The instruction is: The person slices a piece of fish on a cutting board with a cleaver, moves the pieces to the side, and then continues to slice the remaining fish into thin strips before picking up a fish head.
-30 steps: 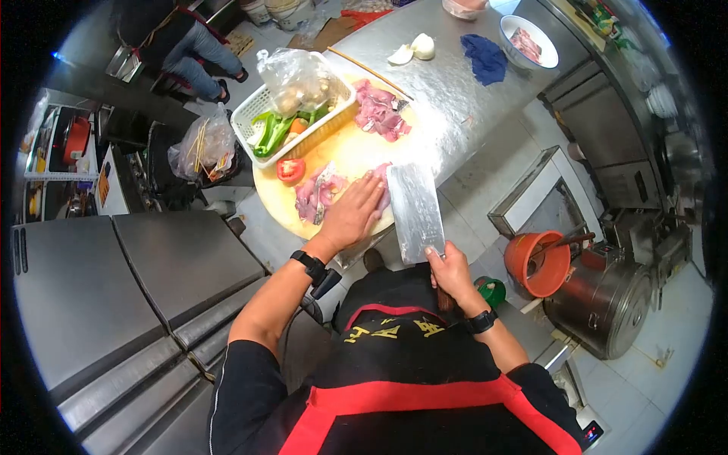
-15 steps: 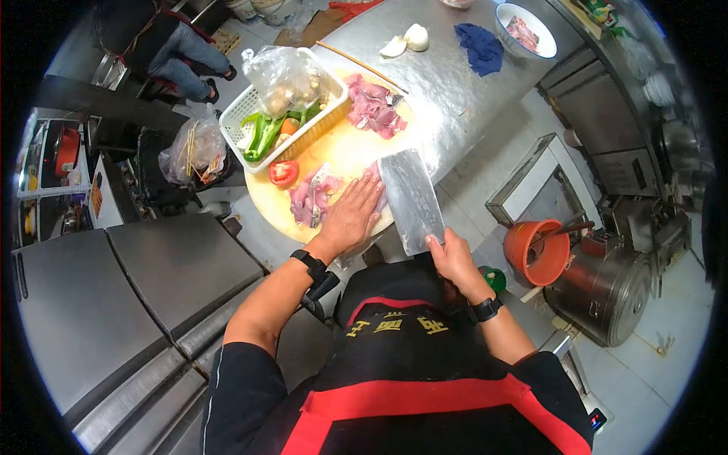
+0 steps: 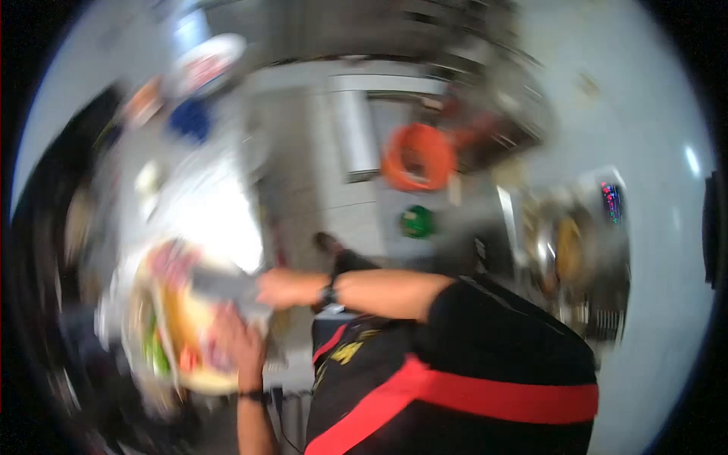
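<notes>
The view is smeared by motion. My right hand is closed on the handle end of a cleaver, whose broad grey blade lies over the edge of a round yellow cutting board. My left hand rests on the board just below the blade, fingers stretched out, over or beside pink sliced fish or meat. More pink slices lie at the board's far side. Near my left hand sit a cut tomato and a basket with green peppers.
Beyond the board, the metal table bears a white onion-like bulb, a blue cloth and a white bowl with pink contents. On the floor side are an orange bucket and a green round object.
My head has turned to the right, so board, hands and table have shifted left in view and appear rotated. The cleaver stays in my right hand; my left hand stays at the board.
</notes>
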Motion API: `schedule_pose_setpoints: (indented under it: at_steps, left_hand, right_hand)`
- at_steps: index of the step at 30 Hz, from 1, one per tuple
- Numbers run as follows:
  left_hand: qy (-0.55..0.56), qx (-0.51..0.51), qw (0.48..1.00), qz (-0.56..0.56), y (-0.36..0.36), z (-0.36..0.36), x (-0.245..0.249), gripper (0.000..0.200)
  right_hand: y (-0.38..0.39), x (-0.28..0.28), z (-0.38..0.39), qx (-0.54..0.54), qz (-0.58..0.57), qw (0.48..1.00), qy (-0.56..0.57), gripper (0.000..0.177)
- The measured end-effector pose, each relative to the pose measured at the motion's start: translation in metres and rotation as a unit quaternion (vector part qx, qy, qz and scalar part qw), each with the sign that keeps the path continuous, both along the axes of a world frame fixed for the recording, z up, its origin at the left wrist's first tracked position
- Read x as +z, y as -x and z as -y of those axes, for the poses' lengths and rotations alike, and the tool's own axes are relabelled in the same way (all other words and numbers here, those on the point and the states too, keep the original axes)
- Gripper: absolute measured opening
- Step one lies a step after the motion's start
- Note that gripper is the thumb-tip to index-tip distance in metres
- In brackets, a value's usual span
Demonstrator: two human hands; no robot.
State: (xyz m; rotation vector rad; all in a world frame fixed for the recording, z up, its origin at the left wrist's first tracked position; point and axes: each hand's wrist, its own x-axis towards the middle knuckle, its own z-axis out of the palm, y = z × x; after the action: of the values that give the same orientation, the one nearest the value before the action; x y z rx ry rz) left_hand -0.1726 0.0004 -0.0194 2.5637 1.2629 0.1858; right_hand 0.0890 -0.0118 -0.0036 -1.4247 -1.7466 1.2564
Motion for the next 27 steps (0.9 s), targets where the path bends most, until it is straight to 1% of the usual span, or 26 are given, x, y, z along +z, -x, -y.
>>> schedule_pose_setpoints:
  at_steps: [1, 2, 3, 4, 5, 6, 7, 8, 10, 11, 12, 13, 14, 15, 16, 17, 18, 19, 20, 21, 22, 23, 24, 27]
  left_hand:
    - [0.012, -0.003, 0.997, -0.070, 0.002, 0.006, 0.007, 0.060]
    - [-0.003, -0.021, 0.997, -0.079, 0.000, 0.006, 0.007, 0.061]
    - [-0.041, -0.049, 0.995, -0.079, -0.002, 0.003, 0.001, 0.060]
    - [-0.080, -0.065, 0.992, -0.078, -0.002, 0.000, -0.002, 0.059]
    - [-0.081, -0.098, 0.989, -0.074, -0.002, -0.001, -0.006, 0.059]
    - [-0.085, -0.089, 0.990, -0.064, -0.001, -0.001, -0.011, 0.059]
    - [-0.090, -0.070, 0.992, -0.057, -0.004, 0.002, -0.009, 0.059]
    - [-0.087, -0.078, 0.991, -0.059, -0.002, -0.010, -0.007, 0.059]
    - [-0.069, -0.080, 0.991, -0.078, -0.006, -0.007, 0.003, 0.059]
    - [-0.069, -0.076, 0.992, -0.076, -0.008, -0.005, 0.003, 0.059]
    - [-0.052, -0.079, 0.994, -0.058, -0.009, -0.004, 0.003, 0.058]
    - [-0.039, -0.075, 0.996, -0.041, -0.010, -0.004, 0.008, 0.057]
    - [-0.006, -0.045, 0.998, -0.046, -0.010, 0.001, 0.015, 0.057]
    - [0.009, -0.028, 0.997, -0.077, -0.001, -0.004, 0.006, 0.059]
    - [0.017, -0.021, 0.999, -0.025, 0.007, -0.002, -0.008, 0.060]
    - [0.027, -0.006, 0.999, 0.040, 0.012, 0.000, -0.017, 0.060]
    - [0.190, 0.032, 0.952, 0.237, -0.001, 0.001, -0.003, 0.063]
    - [0.022, -0.021, 0.999, 0.045, -0.005, 0.000, 0.015, 0.062]
    - [0.000, 0.002, 1.000, 0.030, -0.006, -0.001, 0.015, 0.063]
    - [-0.002, 0.013, 0.999, 0.041, -0.011, -0.003, 0.023, 0.063]
    - [-0.011, 0.012, 0.999, 0.037, -0.010, -0.004, 0.016, 0.063]
    - [-0.044, 0.001, 0.998, 0.052, -0.006, -0.006, 0.010, 0.061]
    - [-0.044, 0.030, 0.997, 0.049, -0.007, -0.006, 0.010, 0.061]
    - [-0.023, 0.021, 0.999, 0.036, -0.008, -0.003, 0.009, 0.058]
  right_hand:
    - [0.006, -0.004, 0.003, -0.001, 0.006, 0.998, 0.066, 0.032]
    - [0.010, -0.011, 0.007, -0.049, -0.008, 0.997, 0.059, 0.035]
    - [0.001, 0.017, 0.011, -0.076, 0.008, 0.990, 0.115, 0.030]
    - [0.004, 0.012, 0.012, -0.075, 0.034, 0.991, 0.104, 0.033]
    - [0.007, -0.003, 0.012, -0.068, 0.057, 0.993, 0.072, 0.037]
    - [0.011, -0.012, 0.014, -0.075, 0.066, 0.989, 0.110, 0.039]
    - [0.002, -0.010, 0.023, -0.067, 0.057, 0.990, 0.114, 0.040]
    - [-0.001, -0.010, 0.021, -0.054, 0.048, 0.990, 0.121, 0.041]
    - [-0.023, 0.026, 0.047, -0.056, 0.041, 0.990, 0.121, 0.043]
    - [-0.020, 0.008, 0.047, -0.041, 0.050, 0.993, 0.102, 0.039]
    - [-0.023, 0.004, 0.050, -0.035, 0.052, 0.993, 0.101, 0.039]
    - [-0.023, 0.000, 0.049, -0.051, 0.053, 0.995, 0.072, 0.038]
    - [-0.016, -0.002, 0.044, -0.056, 0.049, 0.996, 0.039, 0.038]
    - [-0.017, 0.014, 0.039, -0.046, 0.037, 0.995, 0.077, 0.037]
    - [-0.020, 0.025, 0.030, -0.017, 0.021, 0.994, 0.107, 0.037]
    - [-0.013, 0.006, 0.022, -0.014, -0.072, 0.995, 0.064, 0.037]
    - [-0.010, 0.020, 0.013, -0.031, -0.096, 0.995, 0.023, 0.038]
    - [0.001, 0.009, -0.005, -0.003, -0.006, 0.999, 0.042, 0.039]
    - [0.015, 0.002, -0.017, -0.018, 0.050, 0.995, 0.083, 0.036]
    - [0.022, -0.023, -0.022, -0.007, 0.037, 0.997, 0.070, 0.035]
    - [0.016, -0.023, -0.016, -0.008, 0.019, 0.998, 0.056, 0.037]
    - [0.013, -0.010, -0.009, 0.001, 0.066, 0.996, 0.063, 0.039]
    - [0.004, 0.005, -0.007, 0.005, 0.117, 0.991, 0.067, 0.040]
    - [-0.020, 0.019, 0.017, 0.019, 0.144, 0.987, 0.063, 0.042]
